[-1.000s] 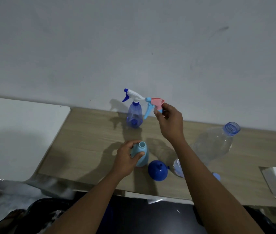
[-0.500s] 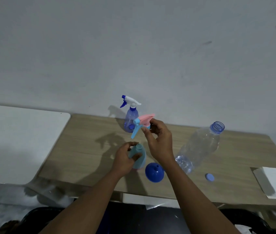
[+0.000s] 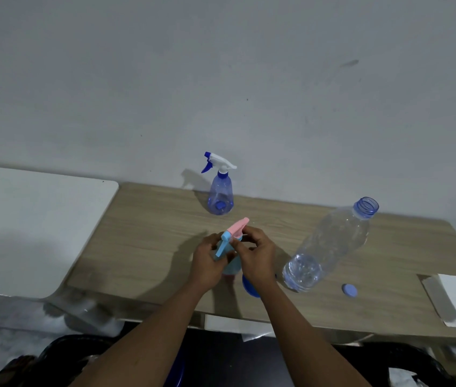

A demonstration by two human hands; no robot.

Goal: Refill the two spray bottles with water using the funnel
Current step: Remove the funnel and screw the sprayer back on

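We steady the light-blue spray bottle (image 3: 231,265) upright near the table's (image 3: 143,247) front edge with our left hand (image 3: 209,262) while our right hand (image 3: 254,256) pinches the pink trigger head (image 3: 236,229) directly over its neck, apparently seated.

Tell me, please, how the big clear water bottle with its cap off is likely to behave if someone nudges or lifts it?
The water bottle looks mostly empty, so probably light. Tall and narrow, it may tip if nudged high. Its thin clear wall likely flexes when squeezed, and with the cap lying on the table, leftover water could spill.
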